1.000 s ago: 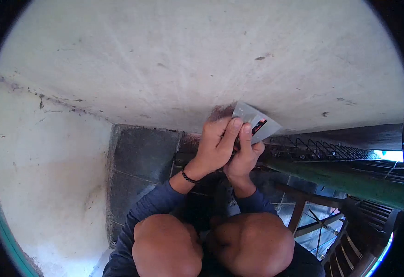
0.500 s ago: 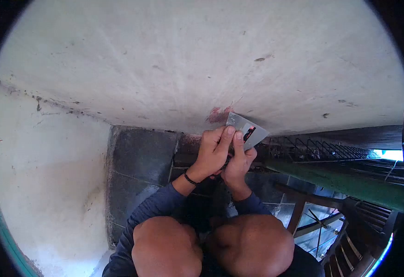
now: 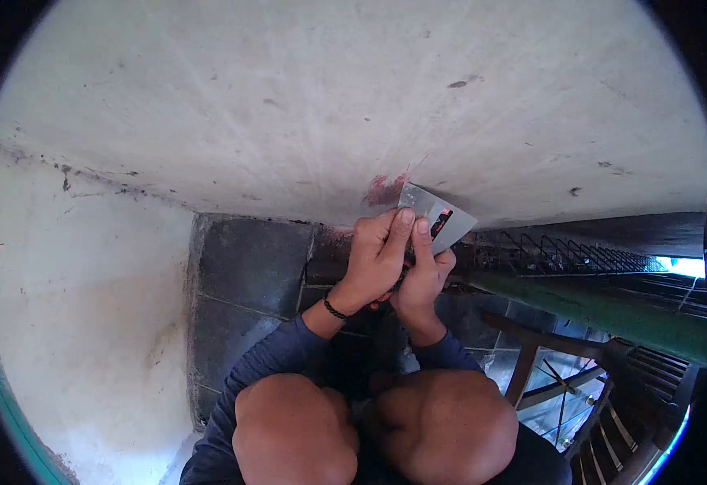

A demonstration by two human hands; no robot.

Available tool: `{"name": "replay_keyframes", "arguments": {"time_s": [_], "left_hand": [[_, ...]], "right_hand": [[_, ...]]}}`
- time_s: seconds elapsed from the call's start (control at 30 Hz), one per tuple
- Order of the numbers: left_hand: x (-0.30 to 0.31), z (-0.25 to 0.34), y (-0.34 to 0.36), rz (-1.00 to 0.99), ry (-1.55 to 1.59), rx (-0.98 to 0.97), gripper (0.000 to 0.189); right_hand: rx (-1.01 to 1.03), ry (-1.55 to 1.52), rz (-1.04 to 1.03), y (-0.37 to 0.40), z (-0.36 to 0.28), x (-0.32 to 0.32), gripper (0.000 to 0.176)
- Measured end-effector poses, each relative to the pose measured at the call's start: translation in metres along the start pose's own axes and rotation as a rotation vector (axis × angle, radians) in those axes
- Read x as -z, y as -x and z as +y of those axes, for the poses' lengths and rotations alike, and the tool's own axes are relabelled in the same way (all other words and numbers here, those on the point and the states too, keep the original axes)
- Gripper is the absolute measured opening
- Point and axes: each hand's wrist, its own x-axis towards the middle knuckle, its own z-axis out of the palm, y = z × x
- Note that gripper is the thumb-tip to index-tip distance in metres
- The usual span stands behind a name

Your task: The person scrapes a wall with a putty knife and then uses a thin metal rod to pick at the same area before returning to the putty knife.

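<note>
1. Fingers (image 3: pixel 400 230) of the left hand (image 3: pixel 374 259) are wrapping over the scraper (image 3: pixel 438 217) handle, both hands holding it; a loosening grip could be letting the tool twist.
2. Scraper blade is pressing on the wall (image 3: pixel 289 121) just beside the red patch (image 3: pixel 382 191); a steep angle could be gouging the plaster.
3. Right hand (image 3: pixel 425 279) is clasping the handle from beneath; a slip could be sending the tool toward the railing (image 3: pixel 563 259).
</note>
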Motion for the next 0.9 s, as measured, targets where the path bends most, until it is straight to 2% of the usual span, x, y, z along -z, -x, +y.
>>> {"name": "replay_keyframes", "arguments": {"time_s": [0.07, 0.27, 0.37, 0.5, 0.57, 0.73, 0.87, 0.9], "left_hand": [[0.002, 0.006, -0.001, -0.034, 0.038, 0.049, 0.036], [0.013, 0.066, -0.026, -0.115, 0.049, -0.102, 0.036], [0.007, 0.042, -0.015, -0.014, 0.086, -0.108, 0.036], [0.006, 0.000, 0.001, -0.017, 0.076, -0.014, 0.034], [0.003, -0.011, 0.004, -0.012, 0.064, 0.005, 0.035], [0.003, 0.016, -0.007, -0.029, 0.068, -0.039, 0.036], [0.003, 0.003, -0.002, -0.031, 0.129, 0.052, 0.037], [0.003, 0.004, -0.004, -0.028, 0.110, 0.025, 0.036]], "right_hand": [[0.031, -0.025, -0.017, -0.002, -0.005, -0.004, 0.019], [0.166, -0.066, -0.099, -0.008, -0.041, -0.024, 0.021], [0.136, -0.040, -0.088, -0.004, -0.033, -0.022, 0.020], [0.054, 0.024, -0.001, -0.001, 0.012, 0.001, 0.019], [0.059, 0.017, 0.000, -0.002, 0.014, 0.004, 0.019], [0.135, 0.056, -0.099, -0.007, -0.009, -0.002, 0.021], [0.109, 0.043, -0.050, -0.006, 0.004, -0.002, 0.021], [0.078, 0.030, -0.041, -0.004, 0.004, -0.002, 0.021]]}}
